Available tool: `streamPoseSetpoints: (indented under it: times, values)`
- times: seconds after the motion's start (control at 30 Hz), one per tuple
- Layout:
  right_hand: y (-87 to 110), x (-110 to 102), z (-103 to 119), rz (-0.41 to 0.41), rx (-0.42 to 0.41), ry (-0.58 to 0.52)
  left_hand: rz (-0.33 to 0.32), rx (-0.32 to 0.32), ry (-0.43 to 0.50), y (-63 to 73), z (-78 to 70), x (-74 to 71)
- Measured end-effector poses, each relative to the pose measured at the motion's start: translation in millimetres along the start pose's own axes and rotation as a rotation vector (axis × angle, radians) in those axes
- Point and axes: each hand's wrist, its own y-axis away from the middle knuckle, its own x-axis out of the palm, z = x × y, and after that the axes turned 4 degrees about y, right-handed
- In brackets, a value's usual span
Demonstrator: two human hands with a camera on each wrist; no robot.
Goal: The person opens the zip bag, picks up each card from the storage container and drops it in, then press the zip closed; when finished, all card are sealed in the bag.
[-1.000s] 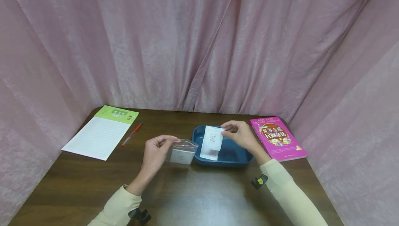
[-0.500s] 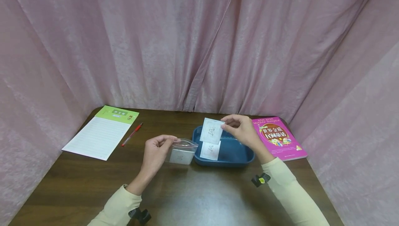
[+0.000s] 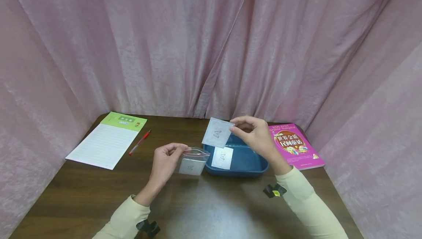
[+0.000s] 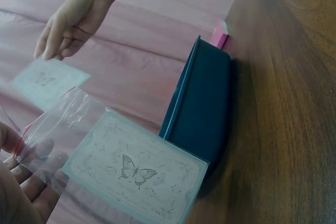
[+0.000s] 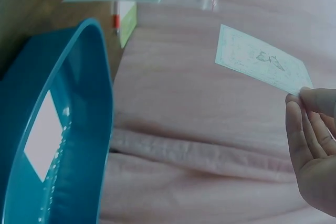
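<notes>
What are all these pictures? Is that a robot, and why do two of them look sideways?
No robot here: these are a person's own two hands! One picture comes from a camera on the person's head, looking down. The sideways ones come from cameras on the wrists, which tilt as the arms do.

The left hand pinches a clear bag with a butterfly card showing through. The right hand holds a loose card by its corner, up in the air. Another white card lies in the blue tray.

Also on the table are a notepad, a red pen and a pink book.
</notes>
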Motion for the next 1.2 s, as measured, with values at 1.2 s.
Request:
streamPoseSetpoints:
  times: [1.2]
  values:
    - [11.9,35,19,0.028,-0.004,-0.115,-0.029,-0.042,0.006,1.8,-1.8,3.2]
